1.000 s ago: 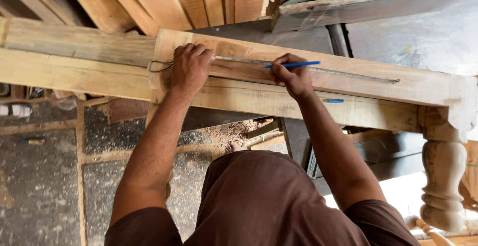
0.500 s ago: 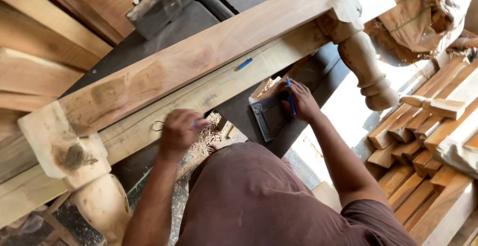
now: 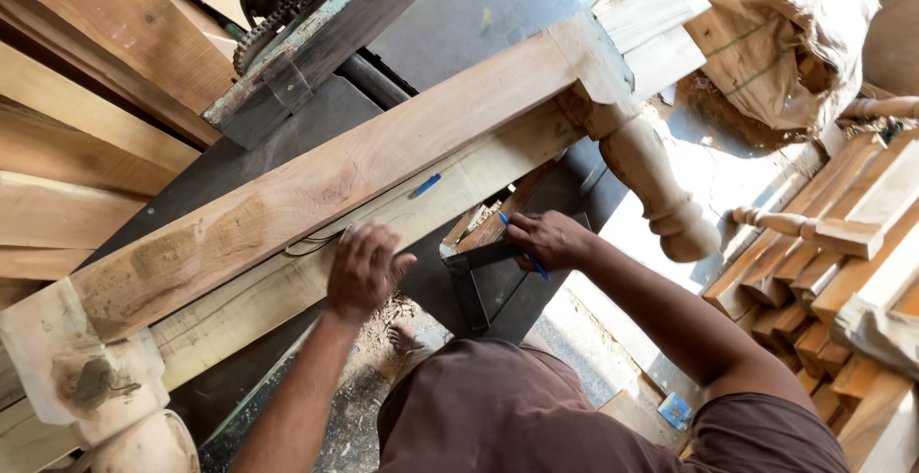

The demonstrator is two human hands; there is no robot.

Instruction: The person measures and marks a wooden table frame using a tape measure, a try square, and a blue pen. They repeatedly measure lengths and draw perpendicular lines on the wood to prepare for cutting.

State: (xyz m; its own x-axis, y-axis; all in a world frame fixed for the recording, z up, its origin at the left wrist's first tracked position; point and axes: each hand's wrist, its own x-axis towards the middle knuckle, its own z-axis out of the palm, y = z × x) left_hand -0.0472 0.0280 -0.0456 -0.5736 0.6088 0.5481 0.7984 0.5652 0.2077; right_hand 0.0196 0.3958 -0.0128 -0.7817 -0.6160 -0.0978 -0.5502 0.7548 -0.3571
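The left hand is lying open and flat on the beam while the right hand, pinching a blue pen, is gripping a square just below the beam, no marking showing yet.

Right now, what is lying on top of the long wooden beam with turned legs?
A blue pen lies on the long wooden beam, and the left hand presses flat on its near edge. A thin wire loops beside that hand. Whatever is beneath the palm is covered.
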